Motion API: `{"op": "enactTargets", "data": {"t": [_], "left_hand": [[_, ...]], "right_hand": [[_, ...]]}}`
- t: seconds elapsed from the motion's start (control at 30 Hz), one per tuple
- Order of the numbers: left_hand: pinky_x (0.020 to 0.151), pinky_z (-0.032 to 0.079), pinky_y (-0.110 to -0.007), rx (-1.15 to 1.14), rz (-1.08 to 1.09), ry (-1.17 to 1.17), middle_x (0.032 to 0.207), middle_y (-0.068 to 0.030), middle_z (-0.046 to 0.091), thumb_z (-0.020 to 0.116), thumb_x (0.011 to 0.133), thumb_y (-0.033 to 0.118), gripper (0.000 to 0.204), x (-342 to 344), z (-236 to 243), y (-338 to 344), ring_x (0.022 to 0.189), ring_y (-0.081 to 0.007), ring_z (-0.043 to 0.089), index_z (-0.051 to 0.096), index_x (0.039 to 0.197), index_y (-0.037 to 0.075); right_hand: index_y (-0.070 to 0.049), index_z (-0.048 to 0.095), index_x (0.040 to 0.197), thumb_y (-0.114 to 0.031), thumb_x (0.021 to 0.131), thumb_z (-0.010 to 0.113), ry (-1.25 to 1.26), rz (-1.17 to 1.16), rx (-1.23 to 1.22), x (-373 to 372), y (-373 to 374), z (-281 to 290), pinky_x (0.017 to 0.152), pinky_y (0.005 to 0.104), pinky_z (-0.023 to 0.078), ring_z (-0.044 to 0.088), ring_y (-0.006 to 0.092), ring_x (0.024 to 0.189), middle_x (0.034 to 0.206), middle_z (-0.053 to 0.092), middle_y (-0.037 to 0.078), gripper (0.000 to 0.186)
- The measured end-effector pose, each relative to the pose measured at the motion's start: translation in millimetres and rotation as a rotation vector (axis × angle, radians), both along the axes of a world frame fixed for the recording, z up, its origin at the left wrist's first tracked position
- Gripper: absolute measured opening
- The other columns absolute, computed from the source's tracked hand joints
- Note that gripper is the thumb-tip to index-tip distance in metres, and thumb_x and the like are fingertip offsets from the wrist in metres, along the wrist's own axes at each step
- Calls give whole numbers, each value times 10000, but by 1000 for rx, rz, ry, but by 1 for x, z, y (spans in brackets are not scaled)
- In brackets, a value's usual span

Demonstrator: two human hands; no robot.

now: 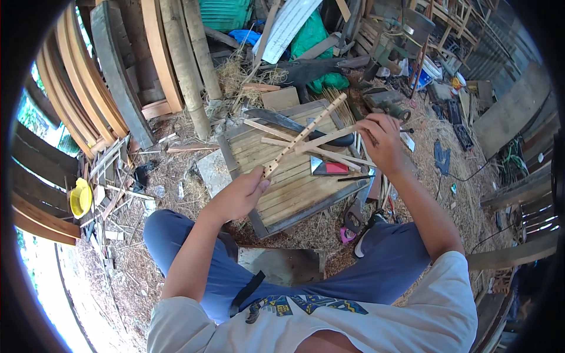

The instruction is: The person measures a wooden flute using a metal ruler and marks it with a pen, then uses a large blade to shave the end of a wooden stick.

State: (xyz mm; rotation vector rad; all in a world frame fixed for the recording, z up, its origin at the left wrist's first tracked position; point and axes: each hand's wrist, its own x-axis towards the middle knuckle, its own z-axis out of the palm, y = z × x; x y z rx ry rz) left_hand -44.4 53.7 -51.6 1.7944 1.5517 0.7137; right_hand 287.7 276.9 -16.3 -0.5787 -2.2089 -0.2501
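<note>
My left hand (238, 195) is closed around the near end of a narrow wooden strip (305, 135) with a row of dark dots or holes, slanting up and away. My right hand (382, 141) pinches the end of a plain wooden strip (327, 139), whose other end meets the dotted strip near its middle. Below them is a low slatted wooden table (282, 203). On it lie a large knife (282, 122) with a dark blade, loose wooden strips (276, 143), a red-and-silver tool (331, 167) and a thin black stick-like item (355, 178).
A handsaw (354, 217) leans by the table's near right corner, beside my foot. Long boards (112, 70) stand at the left, near a yellow plastic vessel (80, 198). Shavings and scraps cover the ground (170, 176). Piled timber and a green sack (309, 38) lie beyond the table.
</note>
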Motion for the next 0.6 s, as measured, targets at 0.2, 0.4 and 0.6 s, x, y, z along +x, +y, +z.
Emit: {"op": "enactTargets", "data": {"t": [0.2,0.4,0.6], "left_hand": [[814,490,-475,89,140,-139,935,-227,601,508,1137,211,221,-20,6,-3,883,-399,636,426,1235,31],[852,519,-430,27,146,-159,931,-191,634,495,1143,239,342,-26,16,-3,878,-299,669,397,1401,36],[757,501,-512,130,232,-62,862,-249,643,510,1120,168,276,-27,12,-1,832,-484,675,401,1358,82]], "right_hand": [[-94,719,1025,-84,898,771,-163,17,-322,-15,-12,-49,886,445,485,692,303,965,981,689,89,138],[-23,687,1030,-111,910,771,-175,149,-793,-52,-41,-88,671,397,560,710,276,769,954,698,105,172],[-44,692,994,-186,892,785,-301,157,-680,-73,-50,-97,755,480,541,721,354,838,932,717,128,199]]}}
